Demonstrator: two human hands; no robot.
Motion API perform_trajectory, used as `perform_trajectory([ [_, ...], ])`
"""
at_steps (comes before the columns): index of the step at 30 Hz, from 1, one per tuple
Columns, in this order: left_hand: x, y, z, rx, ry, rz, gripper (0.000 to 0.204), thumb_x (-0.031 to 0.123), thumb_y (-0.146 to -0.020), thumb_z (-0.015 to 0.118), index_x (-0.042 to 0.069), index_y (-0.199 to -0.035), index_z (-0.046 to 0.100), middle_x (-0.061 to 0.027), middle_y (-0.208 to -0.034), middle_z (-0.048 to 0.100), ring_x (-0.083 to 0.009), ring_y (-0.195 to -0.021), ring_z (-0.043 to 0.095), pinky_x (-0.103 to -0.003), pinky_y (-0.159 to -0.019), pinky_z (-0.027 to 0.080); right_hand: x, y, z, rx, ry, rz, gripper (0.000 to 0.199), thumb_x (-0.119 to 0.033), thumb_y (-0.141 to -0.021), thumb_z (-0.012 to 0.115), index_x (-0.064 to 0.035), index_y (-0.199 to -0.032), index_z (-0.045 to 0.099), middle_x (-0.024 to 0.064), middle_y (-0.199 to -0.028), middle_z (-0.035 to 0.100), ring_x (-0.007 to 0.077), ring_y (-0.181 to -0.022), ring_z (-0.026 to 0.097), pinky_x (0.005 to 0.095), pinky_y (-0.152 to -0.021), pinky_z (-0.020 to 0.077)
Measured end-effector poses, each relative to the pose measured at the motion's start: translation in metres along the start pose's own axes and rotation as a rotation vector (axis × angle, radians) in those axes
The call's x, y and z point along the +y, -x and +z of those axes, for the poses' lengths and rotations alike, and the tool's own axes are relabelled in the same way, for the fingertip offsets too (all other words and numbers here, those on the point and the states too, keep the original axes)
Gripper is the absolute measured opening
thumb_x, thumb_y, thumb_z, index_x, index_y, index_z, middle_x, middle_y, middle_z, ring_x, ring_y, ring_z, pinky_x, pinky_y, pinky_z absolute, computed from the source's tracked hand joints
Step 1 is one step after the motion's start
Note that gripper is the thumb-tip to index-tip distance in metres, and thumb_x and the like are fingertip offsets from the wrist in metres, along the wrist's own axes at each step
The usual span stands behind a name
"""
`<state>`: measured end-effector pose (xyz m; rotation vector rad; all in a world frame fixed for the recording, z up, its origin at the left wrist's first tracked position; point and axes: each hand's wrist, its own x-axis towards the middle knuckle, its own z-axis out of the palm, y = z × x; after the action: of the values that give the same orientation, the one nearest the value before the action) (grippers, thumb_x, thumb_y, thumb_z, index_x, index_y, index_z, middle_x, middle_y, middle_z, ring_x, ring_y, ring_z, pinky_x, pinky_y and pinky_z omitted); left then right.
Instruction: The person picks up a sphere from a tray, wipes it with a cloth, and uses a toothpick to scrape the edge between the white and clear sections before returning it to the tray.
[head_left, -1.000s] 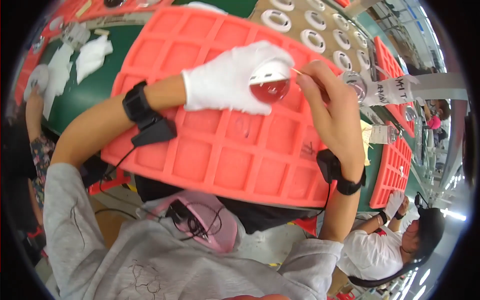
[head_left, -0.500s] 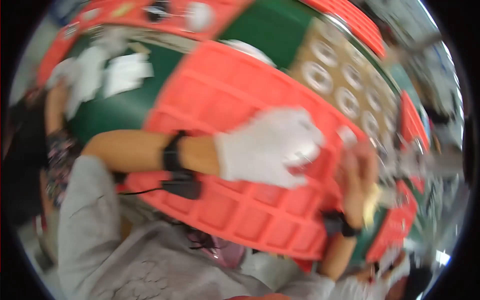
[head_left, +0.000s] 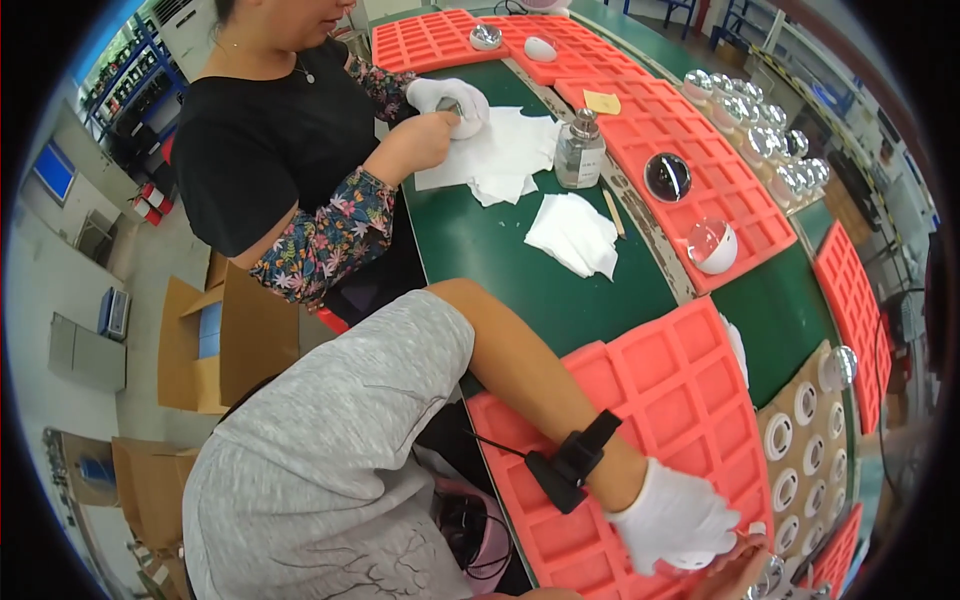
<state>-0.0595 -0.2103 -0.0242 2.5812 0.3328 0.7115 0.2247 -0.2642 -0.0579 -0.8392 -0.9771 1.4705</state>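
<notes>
Hands in close, right down over the red tray!
Here's the gloved left hand, curled around a white piece tucked under its fingers; the bare right hand sits just to its right, fingers bent, though I can't tell whether they pinch anything. The white piece lies between the two, nearer the left, too hidden to read its long axis.
</notes>
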Motion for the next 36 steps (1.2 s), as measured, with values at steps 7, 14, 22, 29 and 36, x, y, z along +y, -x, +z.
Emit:
perform_trajectory([
  [7,0.023,0.010,0.015,-0.261,0.046,0.036,0.068,0.036,-0.064,0.086,0.000,-0.114,0.059,-0.0235,-0.107,0.061,-0.0423,-0.090,0.066,-0.048,-0.076,0.056,-0.019,0.007,0.080,0.237,1.440,0.068,0.050,-0.039,-0.111,0.042,0.0023,-0.131,0.060,0.0222,-0.130,0.061,0.0359,-0.123,0.054,0.0440,-0.109,0.0392],
  [14,0.018,-0.002,0.008,-0.330,0.059,0.084,0.073,0.041,-0.066,0.088,0.005,-0.122,0.058,-0.0249,-0.115,0.060,-0.0424,-0.094,0.067,-0.049,-0.079,0.055,-0.010,-0.002,0.047,0.313,1.301,0.215,0.050,-0.037,-0.111,0.043,-0.0005,-0.143,0.055,0.0251,-0.152,0.049,0.0375,-0.141,0.044,0.0437,-0.119,0.0313],
  [22,0.040,-0.017,-0.012,-0.409,-0.107,0.078,0.073,0.044,-0.068,0.088,0.007,-0.124,0.059,-0.0212,-0.109,0.064,-0.0410,-0.098,0.067,-0.048,-0.080,0.054,-0.051,0.007,0.053,0.229,1.144,0.056,0.042,-0.030,-0.112,0.044,0.0023,-0.133,0.061,0.0229,-0.142,0.056,0.0350,-0.131,0.051,0.0414,-0.113,0.0385],
  [29,0.051,-0.013,-0.011,-0.328,-0.316,0.068,0.072,0.048,-0.064,0.087,0.007,-0.117,0.061,-0.0163,-0.101,0.066,-0.0375,-0.086,0.067,-0.047,-0.073,0.052,-0.040,0.016,0.040,0.247,0.794,-0.198,0.035,-0.025,-0.111,0.047,0.0024,-0.123,0.064,0.0173,-0.125,0.063,0.0281,-0.119,0.056,0.0434,-0.106,0.0438],
  [36,-0.035,-0.059,-0.006,-0.062,0.234,0.035,0.065,0.055,-0.057,0.086,0.003,-0.092,0.068,-0.0167,-0.094,0.066,-0.0385,-0.095,0.062,-0.048,-0.089,0.047,-0.065,-0.036,0.083,0.508,-0.370,-0.085,0.023,-0.026,-0.109,0.050,-0.0063,-0.098,0.056,-0.0012,-0.072,0.045,0.0090,-0.061,0.035,0.0251,-0.054,0.0308],
])
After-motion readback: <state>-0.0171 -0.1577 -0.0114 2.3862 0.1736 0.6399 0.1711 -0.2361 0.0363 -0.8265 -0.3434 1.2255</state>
